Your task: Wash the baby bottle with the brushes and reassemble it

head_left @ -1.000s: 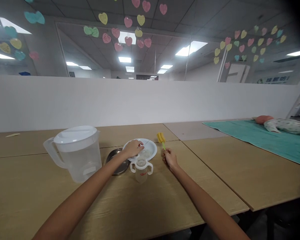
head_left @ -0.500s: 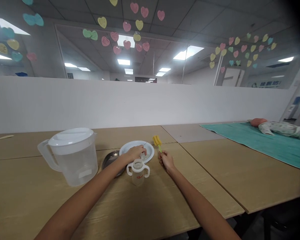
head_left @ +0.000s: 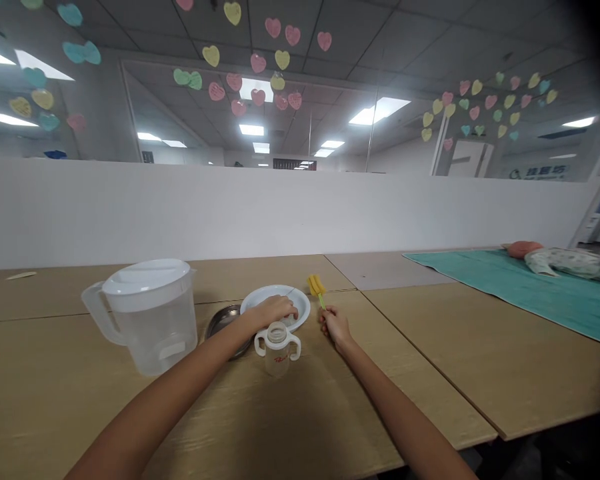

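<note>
My right hand (head_left: 335, 325) is closed round the thin green handle of a bottle brush (head_left: 317, 286). Its yellow sponge head points up and away from me. Over a white plate (head_left: 251, 300) reaches my left hand (head_left: 276, 310), fingers curled down on a small clear piece (head_left: 289, 321); its exact kind is hard to make out. In front of that hand a clear baby bottle (head_left: 277, 357) with two white side handles and red lettering stands upright, its threaded mouth uncovered. Left of it, a shallow metal dish (head_left: 223, 319) is partly hidden by my left forearm.
A large clear pitcher (head_left: 155, 327) with a white lid stands on the left of the wooden table (head_left: 410, 393). At the right, a doll (head_left: 565, 260) lies on a green towel (head_left: 475, 280). A low white wall (head_left: 300, 213) runs behind the table.
The view has shifted slightly, so everything sits a little lower. My left hand has lowered and its fingers have closed further over the clear piece. My right hand keeps hold of the bottle brush.
</note>
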A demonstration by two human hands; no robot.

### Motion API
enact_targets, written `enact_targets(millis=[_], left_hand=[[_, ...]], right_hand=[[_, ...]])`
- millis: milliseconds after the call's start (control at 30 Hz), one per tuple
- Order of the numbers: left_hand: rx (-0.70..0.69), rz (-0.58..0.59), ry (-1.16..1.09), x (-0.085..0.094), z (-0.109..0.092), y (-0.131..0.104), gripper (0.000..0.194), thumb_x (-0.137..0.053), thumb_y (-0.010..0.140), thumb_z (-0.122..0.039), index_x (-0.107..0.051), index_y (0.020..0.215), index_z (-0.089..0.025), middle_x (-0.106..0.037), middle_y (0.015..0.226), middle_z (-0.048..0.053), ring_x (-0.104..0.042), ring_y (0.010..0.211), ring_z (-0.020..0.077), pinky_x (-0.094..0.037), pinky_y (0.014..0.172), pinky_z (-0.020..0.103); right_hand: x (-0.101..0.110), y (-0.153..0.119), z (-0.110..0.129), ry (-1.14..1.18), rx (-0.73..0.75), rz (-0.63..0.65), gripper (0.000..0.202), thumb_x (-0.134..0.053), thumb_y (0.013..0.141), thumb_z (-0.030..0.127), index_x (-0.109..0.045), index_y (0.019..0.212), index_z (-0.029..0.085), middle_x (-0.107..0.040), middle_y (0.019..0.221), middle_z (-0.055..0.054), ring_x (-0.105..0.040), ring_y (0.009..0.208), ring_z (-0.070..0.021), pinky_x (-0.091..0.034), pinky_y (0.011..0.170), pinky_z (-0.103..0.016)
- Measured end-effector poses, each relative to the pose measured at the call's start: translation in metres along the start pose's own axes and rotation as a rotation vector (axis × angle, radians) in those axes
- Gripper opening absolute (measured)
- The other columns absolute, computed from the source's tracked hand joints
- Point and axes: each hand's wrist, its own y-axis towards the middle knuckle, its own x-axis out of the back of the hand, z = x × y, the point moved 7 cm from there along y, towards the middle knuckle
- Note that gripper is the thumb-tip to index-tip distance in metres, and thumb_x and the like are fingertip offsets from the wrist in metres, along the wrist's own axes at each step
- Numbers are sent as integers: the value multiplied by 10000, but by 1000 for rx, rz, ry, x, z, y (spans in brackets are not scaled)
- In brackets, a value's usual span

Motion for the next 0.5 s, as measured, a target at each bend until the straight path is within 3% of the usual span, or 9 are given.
enact_targets(millis=[133, 267, 500], left_hand=[[-19, 12, 4, -2, 1, 4, 232, -523, 703, -43, -639, 778, -229, -569, 768, 11, -505, 763, 163, -345, 691, 247], [-14, -8, -25, -4, 9, -1, 235, -600, 668, -129, -635, 870, -245, -560, 834, 17, -499, 782, 177, -349, 718, 270], [191, -210, -498, -6, 32, -5, 277, -658, 594, -239, -662, 869, -210, -579, 939, 44, -484, 907, 226, -339, 828, 323]], right_hand=[[0, -1, 0, 14, -8, 8, 141, -528, 721, 293, -518, 787, 169, -465, 495, 85, -378, 316, -45, -244, 304, -155], [0, 0, 0, 19, -13, 9, 134, -533, 719, 291, -507, 770, 170, -466, 498, 84, -377, 318, -41, -240, 300, -151], [-1, 1, 1, 11, -9, 22, 140, -520, 727, 310, -483, 734, 175, -460, 504, 82, -379, 317, -42, -247, 300, -154]])
